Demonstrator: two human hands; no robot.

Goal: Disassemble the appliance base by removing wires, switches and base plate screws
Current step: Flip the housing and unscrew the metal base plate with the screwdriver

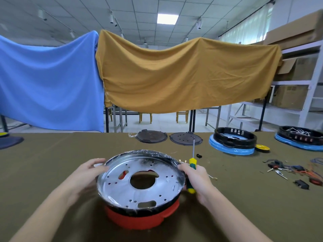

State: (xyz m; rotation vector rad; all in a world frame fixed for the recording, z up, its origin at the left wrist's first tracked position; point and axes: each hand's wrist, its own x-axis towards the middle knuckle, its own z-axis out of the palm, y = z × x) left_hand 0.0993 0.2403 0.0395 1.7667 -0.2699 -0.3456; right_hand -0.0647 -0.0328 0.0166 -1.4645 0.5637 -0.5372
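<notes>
Appliance base point(139, 187): lower centre of the frame, on the worktop point(43, 163), shiny base plate point(122, 189) up, red shell beneath.
Left hand point(87, 175): fingers curled on the left rim.
Right hand point(195, 179): grips a screwdriver point(191, 165) while touching the right rim.
Risk: the plate could probably slip, since one hand is busy with the tool.
Containers: black ring point(234, 137), upper right, contents unclear; farther ring point(300, 135) holds white wires.
Loose wires point(293, 169): right.
</notes>
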